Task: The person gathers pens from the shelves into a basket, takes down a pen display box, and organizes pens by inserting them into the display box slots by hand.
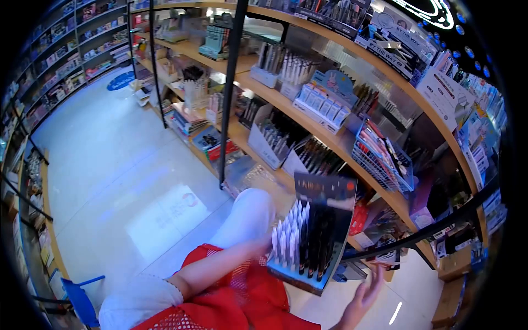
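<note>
A dark pen display box [324, 242] is tilted in front of my body, above my lap. White pens [289, 234] stand in its left part and black pens [322, 247] in its right part, under a printed header card [325, 190]. My left hand [265, 246] holds the box by its left side; its fingers are mostly hidden behind the box. To the lower right of the box, my right hand [364, 296] is apart from it, with fingers spread and nothing in them.
Wooden shelves with pens, boxes and a wire basket [379, 157] curve across the right. A black shelf post [228, 99] stands ahead, and a black bar [423, 234] crosses at right. A blue stool [81, 302] is at lower left. Stocked shelves [71, 47] line the far left.
</note>
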The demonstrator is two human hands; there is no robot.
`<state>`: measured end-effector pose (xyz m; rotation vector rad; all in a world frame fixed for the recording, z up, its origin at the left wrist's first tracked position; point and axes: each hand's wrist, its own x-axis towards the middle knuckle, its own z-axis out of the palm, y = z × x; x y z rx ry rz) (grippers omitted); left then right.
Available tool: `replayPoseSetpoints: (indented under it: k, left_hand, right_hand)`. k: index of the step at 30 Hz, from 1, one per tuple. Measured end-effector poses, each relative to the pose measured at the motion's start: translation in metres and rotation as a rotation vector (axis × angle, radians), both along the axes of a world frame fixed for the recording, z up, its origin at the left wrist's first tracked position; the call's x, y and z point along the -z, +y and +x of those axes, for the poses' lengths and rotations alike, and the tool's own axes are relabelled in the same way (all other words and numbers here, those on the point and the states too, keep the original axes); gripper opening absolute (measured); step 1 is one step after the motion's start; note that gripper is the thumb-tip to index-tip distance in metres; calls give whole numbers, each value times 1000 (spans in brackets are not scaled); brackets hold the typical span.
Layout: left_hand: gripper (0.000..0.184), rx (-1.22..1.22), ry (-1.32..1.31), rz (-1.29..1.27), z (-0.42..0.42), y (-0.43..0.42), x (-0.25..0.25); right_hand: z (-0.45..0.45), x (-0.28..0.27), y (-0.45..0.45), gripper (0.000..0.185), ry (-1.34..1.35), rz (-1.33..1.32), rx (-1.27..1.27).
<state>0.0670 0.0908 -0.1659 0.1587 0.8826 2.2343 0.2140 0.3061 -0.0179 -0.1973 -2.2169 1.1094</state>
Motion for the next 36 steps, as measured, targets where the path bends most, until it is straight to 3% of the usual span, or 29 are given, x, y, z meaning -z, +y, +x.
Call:
replayPoseSetpoints:
  k: [1, 2, 4, 6, 7, 10, 11, 12, 16, 21, 22, 24, 27, 30, 33, 36]
  left_hand:
    - [68, -60, 43, -31, 2, -12, -24]
    - [68, -116, 92, -71, 3, -22, -49]
    - [66, -198, 216, -186, 8, -39, -93]
    - [64, -199, 361, -329, 10, -53, -117]
    - [64, -150, 507, -437, 6, -63, -115]
    - [65, -114, 467, -464, 27, -87, -145]
    - [102, -140, 456, -470, 36, -86, -155]
    - [67, -153, 615, -436, 30, -90, -137]
    - [82, -227, 482, -116, 42, -83, -148]
    - [73, -246, 278, 118, 61, -70, -152]
    - [67, -200, 123, 172, 59, -68, -140]
    - [63, 167, -120, 1070, 64, -45, -129]
    - [58, 524, -1015, 1675, 81, -41, -139]
    - [54, 153, -530, 1134, 73, -38, -111]
    - [54, 35, -385, 881, 73, -37, -105]
    - [58, 169, -519, 1147, 76, -47, -115]
  right_hand:
    - [4, 0, -18, 62, -110, -308, -77]
    - [4, 4, -34, 64, -43, -596, -311]
    - [-2, 14, -57, 63, -32, -759, -517]
    - [-11, 23, -74, 61, -62, -617, -515]
    - [-10, 3, -91, 76, -182, -764, -414]
    - [-9, 24, -96, 69, -189, -783, -370]
    - [-7, 22, -101, 64, -222, -845, -319]
    - [-6, 23, -104, 62, -162, -870, -339]
    - [-4, 21, -112, 58, 79, -926, -420]
    - [8, -16, -124, 57, 217, -1105, -391]
    - [9, -17, -124, 56, 209, -1130, -419]
    - [10, -17, -124, 56, 189, -1178, -475]
    - [9, -18, -125, 57, 165, -1014, -461]
    - [18, -27, -134, 57, 122, -859, -390]
    - [16, -27, -134, 59, 111, -704, -379]
    - [13, -26, -128, 62, 137, -450, -318]
